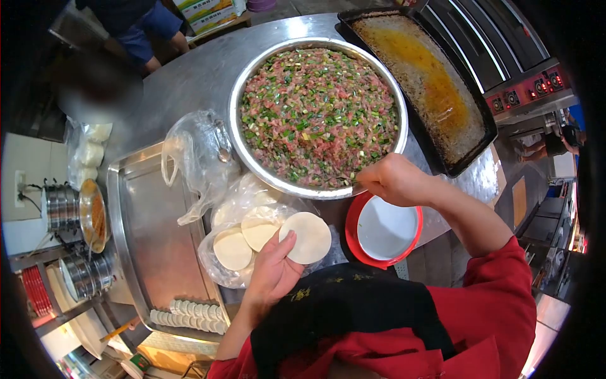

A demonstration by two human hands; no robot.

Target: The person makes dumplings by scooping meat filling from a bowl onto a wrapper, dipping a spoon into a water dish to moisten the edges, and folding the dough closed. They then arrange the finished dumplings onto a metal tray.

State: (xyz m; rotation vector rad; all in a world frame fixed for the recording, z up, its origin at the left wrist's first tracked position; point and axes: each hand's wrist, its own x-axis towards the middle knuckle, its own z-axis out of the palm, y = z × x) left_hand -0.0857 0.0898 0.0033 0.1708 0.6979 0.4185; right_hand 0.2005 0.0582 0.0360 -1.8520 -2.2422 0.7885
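My left hand (276, 268) grips a round dough wrapper (305, 237) by its edge, thumb on top. Beside it, a stack of the same pale wrappers (232, 249) lies in a clear plastic bag (213, 268). My right hand (399, 181) is closed at the near rim of a large steel bowl (235, 120), fingers pinched together at the filling's edge. What they hold is mostly hidden. Minced meat with chopped green onion (319, 114) fills the bowl. Below my right hand stands a red-rimmed white bowl (388, 228).
Left of the bag, a metal tray (158, 221) holds rows of shaped dumplings (189, 316) at its near end. A knotted plastic bag (202, 151) lies by the steel bowl. An oily black baking pan (423, 82) sits at the right. A person's legs (151, 38) show behind the table.
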